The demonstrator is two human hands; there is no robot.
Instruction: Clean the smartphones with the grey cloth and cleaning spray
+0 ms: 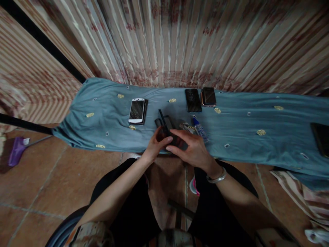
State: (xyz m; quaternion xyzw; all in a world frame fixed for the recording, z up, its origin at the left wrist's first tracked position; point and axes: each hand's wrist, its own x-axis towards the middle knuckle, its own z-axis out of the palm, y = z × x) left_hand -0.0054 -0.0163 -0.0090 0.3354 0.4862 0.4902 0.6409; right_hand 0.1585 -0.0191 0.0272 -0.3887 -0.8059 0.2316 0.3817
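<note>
My left hand (157,144) and my right hand (191,147) meet over a dark phone-like device (174,138) lying at the near edge of a blue cloth (102,103). Both hands have fingers on it. A thin black part (163,122) sticks up at a tilt from the device, between my hands and a dark flat piece (168,120) behind them. A small bottle with a blue cap (199,129) lies just right of my right hand. My right wrist wears a silver bangle (217,177).
A white phone (137,110) lies left of the hands on top of a dark one. Two dark phones (193,100) (208,96) lie at the back. Another dark device (320,138) sits at the far right. A purple broom (15,150) lies on the tiled floor.
</note>
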